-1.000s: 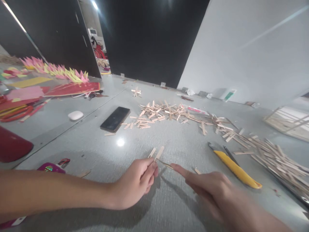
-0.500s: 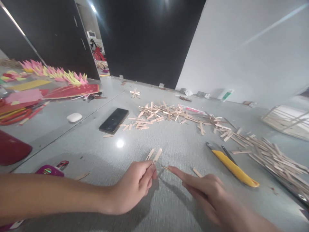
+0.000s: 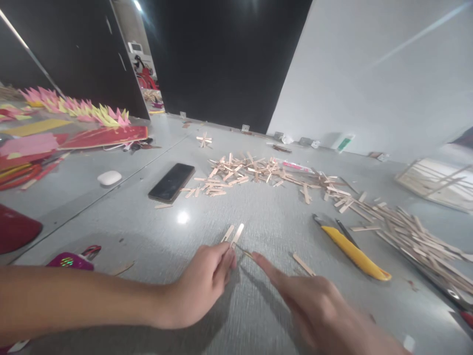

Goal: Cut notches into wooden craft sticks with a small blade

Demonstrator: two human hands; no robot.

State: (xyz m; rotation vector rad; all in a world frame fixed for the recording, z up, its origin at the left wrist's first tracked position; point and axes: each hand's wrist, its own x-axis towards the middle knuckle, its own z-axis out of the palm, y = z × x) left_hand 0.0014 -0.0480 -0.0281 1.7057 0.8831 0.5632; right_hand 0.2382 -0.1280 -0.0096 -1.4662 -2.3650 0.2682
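Here: wooden stick, pointing one o'clock, pinched in left hand; probably light, stiff, splittable, best gripped by its flats; right hand clasping slim tool.

Single head-worn view from close above the grey work surface, forward and down.

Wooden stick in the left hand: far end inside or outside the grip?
Outside: the wooden stick projects past the left hand, its rounded end bare.

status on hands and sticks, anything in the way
Left hand gripping wooden sticks. Right hand holding thin tool, tip near them. Loose stick just beyond right hand, not between hands.
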